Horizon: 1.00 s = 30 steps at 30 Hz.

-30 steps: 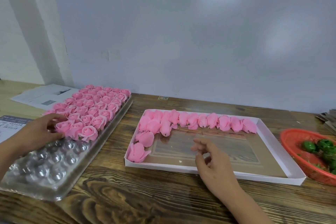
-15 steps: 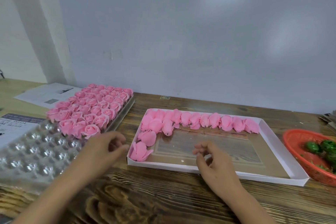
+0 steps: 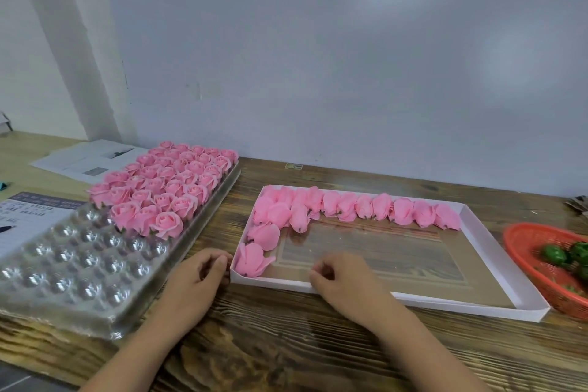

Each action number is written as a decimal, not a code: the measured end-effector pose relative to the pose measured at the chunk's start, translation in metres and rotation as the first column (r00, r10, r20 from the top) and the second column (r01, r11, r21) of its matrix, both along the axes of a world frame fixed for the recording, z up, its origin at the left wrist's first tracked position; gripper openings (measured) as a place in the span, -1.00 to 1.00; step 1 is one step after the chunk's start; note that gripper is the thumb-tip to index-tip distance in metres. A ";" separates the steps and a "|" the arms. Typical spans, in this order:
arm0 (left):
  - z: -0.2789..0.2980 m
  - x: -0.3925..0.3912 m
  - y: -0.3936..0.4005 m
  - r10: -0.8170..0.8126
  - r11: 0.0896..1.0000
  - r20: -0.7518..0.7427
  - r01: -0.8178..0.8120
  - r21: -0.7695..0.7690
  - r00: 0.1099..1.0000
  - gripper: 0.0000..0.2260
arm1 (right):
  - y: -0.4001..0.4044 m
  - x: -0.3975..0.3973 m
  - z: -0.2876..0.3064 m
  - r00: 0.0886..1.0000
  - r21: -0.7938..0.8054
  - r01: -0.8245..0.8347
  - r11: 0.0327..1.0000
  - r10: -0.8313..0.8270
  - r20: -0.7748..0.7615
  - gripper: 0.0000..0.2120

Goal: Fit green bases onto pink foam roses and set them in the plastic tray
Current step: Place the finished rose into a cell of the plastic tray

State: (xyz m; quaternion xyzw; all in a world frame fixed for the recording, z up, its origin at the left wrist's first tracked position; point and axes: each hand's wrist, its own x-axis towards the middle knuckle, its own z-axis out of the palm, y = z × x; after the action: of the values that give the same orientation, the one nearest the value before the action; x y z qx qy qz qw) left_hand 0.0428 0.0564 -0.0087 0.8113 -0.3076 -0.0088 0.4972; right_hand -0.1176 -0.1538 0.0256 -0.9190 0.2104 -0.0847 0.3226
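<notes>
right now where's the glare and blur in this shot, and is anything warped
Head view: glare speckles the empty cups of the clear plastic tray, and soft bright patches sit on the white wall board. The right hand is slightly motion-blurred at the fingertips, the left hand a little sharper. Wide-angle bending tilts the board's edges, and the red basket is cut off at the frame edge.
</notes>
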 end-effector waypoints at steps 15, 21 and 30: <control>0.005 -0.006 0.002 0.000 1.000 -0.024 0.000 -0.002 1.000 -0.74 | 0.049 0.081 0.013 0.995 0.297 0.090 0.951 -0.074 -0.065 -0.75; 0.004 -0.005 0.003 -0.001 1.000 -0.019 0.001 -0.004 1.000 -0.72 | 0.061 0.085 0.012 0.995 0.236 0.096 0.967 -0.099 0.000 -0.68; 0.006 -0.007 0.003 0.005 1.000 -0.025 -0.005 0.015 1.000 -0.74 | 0.071 0.099 0.018 0.993 0.146 0.118 0.982 -0.118 -0.009 -0.75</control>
State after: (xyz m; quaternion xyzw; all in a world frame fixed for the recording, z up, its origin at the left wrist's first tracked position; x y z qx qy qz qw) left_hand 0.0361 0.0591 -0.0029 0.8154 -0.2993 -0.0201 0.4951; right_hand -0.0184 -0.0827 0.0433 -0.8788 0.2703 -0.0880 0.3833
